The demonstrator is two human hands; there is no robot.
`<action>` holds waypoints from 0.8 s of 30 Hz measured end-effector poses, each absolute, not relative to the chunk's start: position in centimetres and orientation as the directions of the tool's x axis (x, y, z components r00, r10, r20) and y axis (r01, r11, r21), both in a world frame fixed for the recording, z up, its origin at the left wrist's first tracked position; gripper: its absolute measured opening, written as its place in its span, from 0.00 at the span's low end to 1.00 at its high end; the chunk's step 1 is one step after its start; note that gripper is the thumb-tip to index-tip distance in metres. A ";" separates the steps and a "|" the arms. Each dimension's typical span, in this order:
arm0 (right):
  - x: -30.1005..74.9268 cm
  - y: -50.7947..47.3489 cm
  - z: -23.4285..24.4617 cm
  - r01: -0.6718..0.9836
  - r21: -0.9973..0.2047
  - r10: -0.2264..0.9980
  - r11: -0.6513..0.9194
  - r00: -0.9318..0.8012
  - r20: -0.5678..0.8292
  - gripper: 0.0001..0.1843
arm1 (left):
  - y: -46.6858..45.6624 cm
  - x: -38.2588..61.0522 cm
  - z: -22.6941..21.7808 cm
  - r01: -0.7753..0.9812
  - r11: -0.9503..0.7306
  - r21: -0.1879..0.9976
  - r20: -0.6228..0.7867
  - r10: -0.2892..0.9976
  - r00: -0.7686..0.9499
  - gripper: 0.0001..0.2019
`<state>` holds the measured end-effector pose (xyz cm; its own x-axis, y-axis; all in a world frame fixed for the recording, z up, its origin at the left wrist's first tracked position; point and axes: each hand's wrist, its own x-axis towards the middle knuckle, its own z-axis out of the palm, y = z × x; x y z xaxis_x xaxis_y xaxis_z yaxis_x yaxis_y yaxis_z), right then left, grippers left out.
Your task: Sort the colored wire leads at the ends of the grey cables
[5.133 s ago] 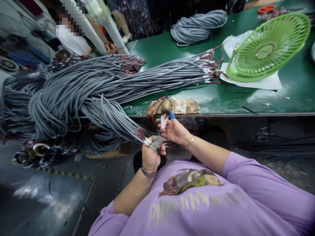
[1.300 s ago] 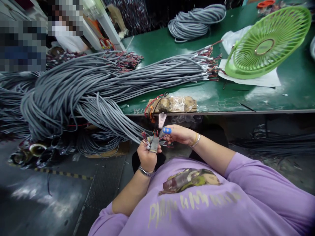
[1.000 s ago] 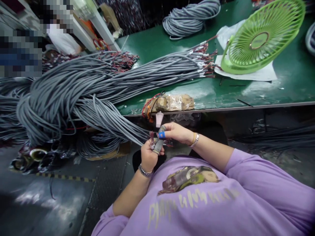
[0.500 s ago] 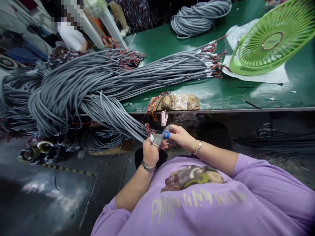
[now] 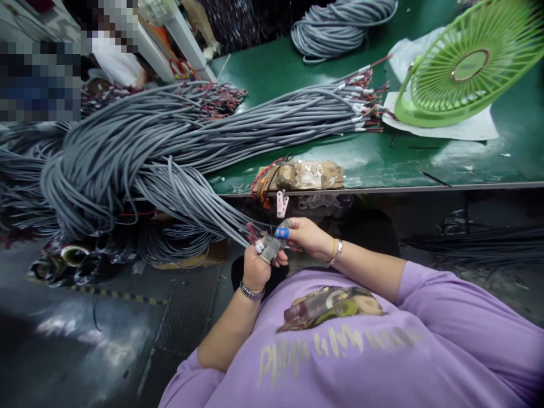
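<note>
My left hand [image 5: 260, 265], with grey tape wrapped on its thumb, is closed around the ends of several grey cables [image 5: 221, 212] in front of my body. Red and white wire ends [image 5: 254, 237] stick out beside that thumb. Just to the right, my right hand [image 5: 306, 235] pinches at the wire ends, with a blue band on its thumb and a grey wrap on a finger. Exactly which wire lies between its fingertips is too small to make out. From my left hand the cables run up to the large grey cable bundle [image 5: 97, 153] on the table edge.
A wooden block [image 5: 317, 174] with tape and a pink clip [image 5: 281, 204] sit at the front edge of the green table [image 5: 263, 73]. A green fan [image 5: 467, 68] stands on paper at right. Behind lies a cable coil [image 5: 340, 28]. A person [image 5: 114, 59] is at the far left.
My right hand has shifted slightly left, and its blue-banded thumb has turned over the wire ends. My left hand keeps its hold on the cables. The whole view has shifted a little.
</note>
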<state>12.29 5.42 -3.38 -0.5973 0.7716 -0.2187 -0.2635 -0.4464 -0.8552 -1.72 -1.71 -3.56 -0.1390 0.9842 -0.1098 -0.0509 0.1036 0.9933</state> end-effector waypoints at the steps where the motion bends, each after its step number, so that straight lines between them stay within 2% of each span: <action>1: 12.2 5.5 -3.5 -0.290 -0.838 0.771 -0.462 -0.598 -0.218 0.24 | -1.6 -1.5 -3.6 -0.092 0.091 0.992 -0.107 0.976 -0.189 0.18; 5: 12.3 5.6 -3.9 -0.339 -0.826 0.797 -0.451 -0.569 -0.201 0.25 | -1.3 -0.7 -3.4 -0.167 0.066 0.984 -0.115 0.945 -0.305 0.17; 14: 12.5 5.2 -3.3 -0.302 -0.871 0.829 -0.387 -0.528 -0.185 0.26 | -1.1 0.0 -3.1 -0.164 0.001 0.986 -0.070 0.907 -0.416 0.17; 24: 12.6 5.4 -3.0 -0.285 -0.856 0.764 -0.433 -0.620 -0.180 0.24 | -1.2 0.0 -3.2 -0.167 -0.003 0.986 -0.072 0.894 -0.442 0.16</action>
<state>12.59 5.44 -3.03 -0.6200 0.7637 -0.1798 -0.2846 -0.4325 -0.8555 -0.03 -1.25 -3.23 -0.4418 0.8942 -0.0720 -0.1673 -0.0033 0.9859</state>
